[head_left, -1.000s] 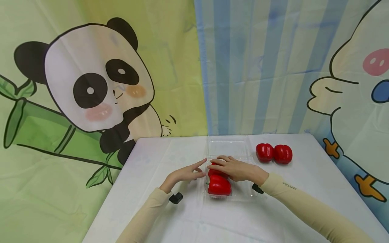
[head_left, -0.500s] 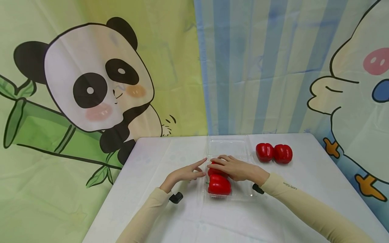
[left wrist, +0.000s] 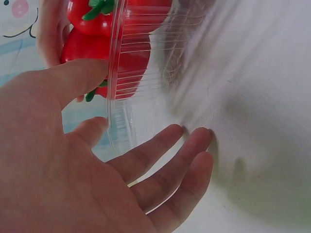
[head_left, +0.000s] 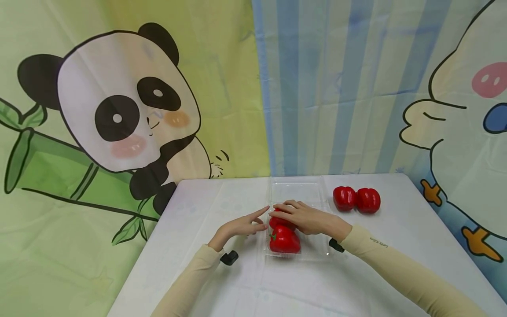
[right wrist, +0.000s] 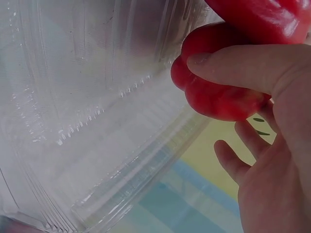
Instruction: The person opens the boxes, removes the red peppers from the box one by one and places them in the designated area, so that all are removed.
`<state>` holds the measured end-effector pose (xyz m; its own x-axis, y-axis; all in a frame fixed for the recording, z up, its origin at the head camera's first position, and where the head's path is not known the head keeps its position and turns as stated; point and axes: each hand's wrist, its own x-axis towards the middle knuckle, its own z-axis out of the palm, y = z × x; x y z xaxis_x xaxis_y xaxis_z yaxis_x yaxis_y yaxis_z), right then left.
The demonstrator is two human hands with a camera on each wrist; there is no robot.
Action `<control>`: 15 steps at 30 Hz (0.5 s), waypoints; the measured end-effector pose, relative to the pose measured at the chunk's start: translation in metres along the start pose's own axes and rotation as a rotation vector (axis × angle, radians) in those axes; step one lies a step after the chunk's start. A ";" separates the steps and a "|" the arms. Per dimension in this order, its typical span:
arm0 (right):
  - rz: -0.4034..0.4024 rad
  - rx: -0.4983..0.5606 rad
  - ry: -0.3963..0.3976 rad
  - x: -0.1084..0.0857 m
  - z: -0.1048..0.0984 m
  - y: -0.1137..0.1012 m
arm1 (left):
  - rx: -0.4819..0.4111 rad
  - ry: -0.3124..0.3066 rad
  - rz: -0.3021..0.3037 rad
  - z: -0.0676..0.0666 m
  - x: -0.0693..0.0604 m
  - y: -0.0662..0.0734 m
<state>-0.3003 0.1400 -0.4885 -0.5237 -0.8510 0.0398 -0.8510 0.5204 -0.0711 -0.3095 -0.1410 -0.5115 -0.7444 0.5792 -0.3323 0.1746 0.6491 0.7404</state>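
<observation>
A clear plastic box (head_left: 317,247) lies on the table with its lid (head_left: 298,193) folded back. Two red bell peppers sit along its left side. The far bell pepper (right wrist: 218,102) is held by my right hand (head_left: 313,219), thumb pressed on its lobes and fingers reaching over it. Nearer me rests the second bell pepper (head_left: 285,240), its green stem (left wrist: 99,7) facing left. At the box's left wall is my left hand (head_left: 241,226); in the left wrist view its thumb and one finger meet the rim (left wrist: 112,63), while the other fingers extend loosely by the table.
Two more red bell peppers, one on the left (head_left: 344,198) and one on the right (head_left: 368,201), stand side by side behind and right of the box. The white table (head_left: 222,286) ends against a printed cloth backdrop (head_left: 222,88).
The near bell pepper has turned and shifted slightly left, so its green stem shows more. The far bell pepper has also edged left under my right hand. My left hand stays put.
</observation>
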 end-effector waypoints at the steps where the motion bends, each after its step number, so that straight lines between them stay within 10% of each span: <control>1: 0.002 0.008 0.000 0.000 -0.001 0.000 | -0.001 0.000 -0.001 0.000 0.000 0.000; 15: 0.035 0.036 0.001 -0.001 -0.010 -0.003 | -0.011 0.005 -0.008 0.000 0.000 -0.001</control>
<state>-0.2979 0.1405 -0.4783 -0.5535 -0.8320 0.0378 -0.8300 0.5472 -0.1079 -0.3095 -0.1413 -0.5125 -0.7487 0.5718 -0.3354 0.1615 0.6481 0.7442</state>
